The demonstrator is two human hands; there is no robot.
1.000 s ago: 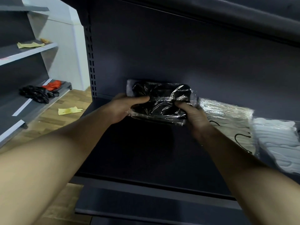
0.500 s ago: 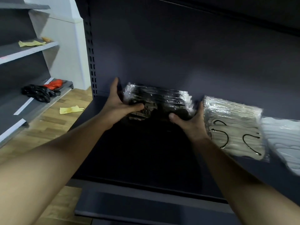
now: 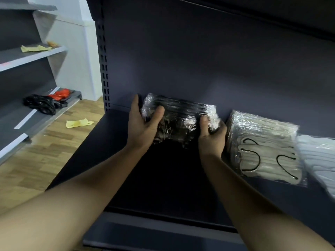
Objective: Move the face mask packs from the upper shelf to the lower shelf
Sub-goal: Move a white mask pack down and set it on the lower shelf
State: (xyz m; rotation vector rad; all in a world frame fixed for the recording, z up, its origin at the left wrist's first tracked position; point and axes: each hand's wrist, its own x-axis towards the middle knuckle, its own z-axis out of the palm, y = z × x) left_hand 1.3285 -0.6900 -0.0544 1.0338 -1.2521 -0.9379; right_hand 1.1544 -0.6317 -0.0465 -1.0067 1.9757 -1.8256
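Here the black mask pack (image 3: 179,120) sits at the back of the dark shelf (image 3: 87,147), leaning on the back wall, a bit left of the middle. The left hand (image 3: 143,125) holds its left end, thumb on the front and fingers up beside it. The right hand (image 3: 211,136) holds the right end, thumb pressed on the shiny wrap, with the other fingers curled behind it.

The pack looks light and soft, like a squishy bundle. The clear wrap looks slippery and crinkly, so I think holding both short ends, as now, is the best way; a pinch in the middle could make it bend.

Just beside it on the right lies the white mask pack (image 3: 262,147) with black ear loops, and a second white pack (image 3: 319,160) lies near the right edge. So there is little room on that side. The left part and the front edge of the shelf have open room for pulling hands out
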